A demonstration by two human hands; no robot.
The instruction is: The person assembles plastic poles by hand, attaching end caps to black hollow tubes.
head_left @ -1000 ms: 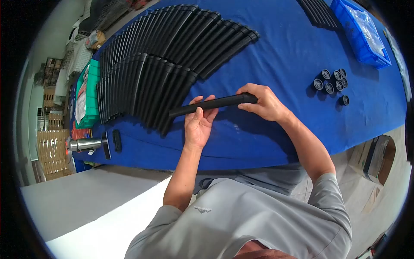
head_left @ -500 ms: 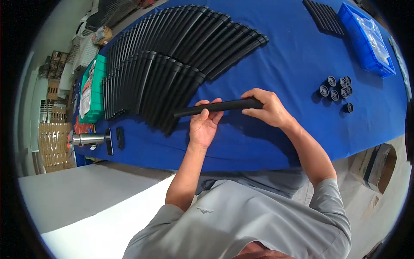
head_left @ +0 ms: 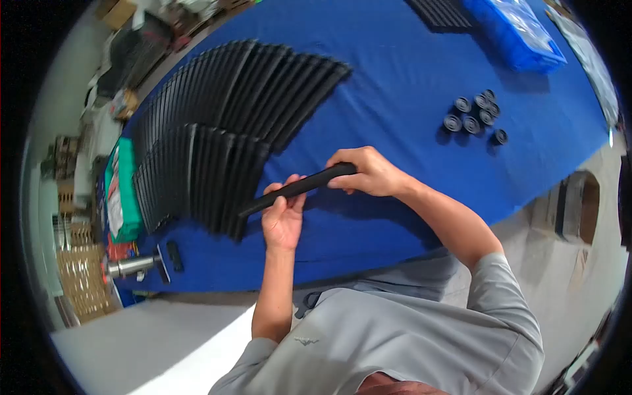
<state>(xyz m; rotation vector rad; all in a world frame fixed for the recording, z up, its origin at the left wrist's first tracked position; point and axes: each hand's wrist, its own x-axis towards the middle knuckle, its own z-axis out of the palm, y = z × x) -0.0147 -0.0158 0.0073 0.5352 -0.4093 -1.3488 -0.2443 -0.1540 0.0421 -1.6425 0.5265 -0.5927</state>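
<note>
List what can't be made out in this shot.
Head view, all:
- Black tube, right end: hidden inside the right hand.
- Blue crate, far end: cut off by the top edge.
- Round black caps, any markings: too small, blurred.

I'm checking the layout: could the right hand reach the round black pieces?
Probably, if the right hand frees its grip from the tube; only blue cloth separates it from the round pieces.

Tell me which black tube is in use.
The held tube, spanning left hand and right hand; the other black tubes lie side by side on the blue cloth.
</note>
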